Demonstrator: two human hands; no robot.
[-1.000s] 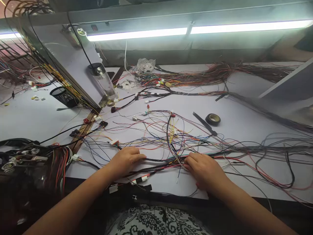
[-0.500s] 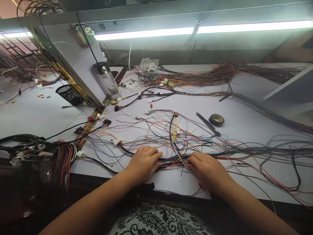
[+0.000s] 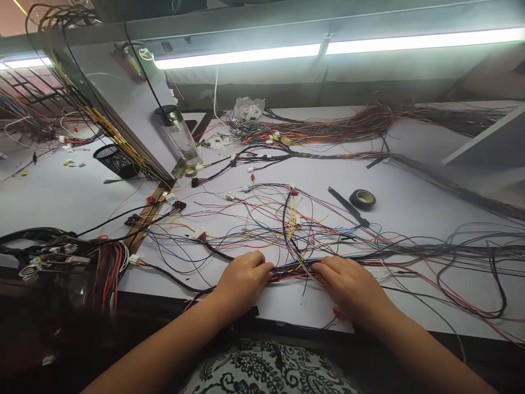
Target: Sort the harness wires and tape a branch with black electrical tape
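A wire harness [image 3: 289,271] of black, red and other thin wires runs along the front of the white table. My left hand [image 3: 245,276] is closed around it left of the middle, and my right hand [image 3: 346,279] grips it a short way to the right. Between the hands, a branch of yellow and white wires [image 3: 292,241] crosses the bundle, and a blue wire end points down. A white connector [image 3: 199,235] lies beyond my left hand. Near my right wrist sits a small red piece [image 3: 337,311]. My fingertips are partly hidden by the wires and hands.
Beyond the wires lie a roll of black tape [image 3: 362,200] and a dark flat strip [image 3: 348,206]. A clear bottle [image 3: 180,137] stands by the partition at left, near a black mesh cup [image 3: 117,160]. More wire bundles [image 3: 328,131] stretch along the back.
My left hand has shifted slightly right along the harness, and its fingers have drawn in more tightly. My right hand stays in nearly the same place. The view has moved slightly.
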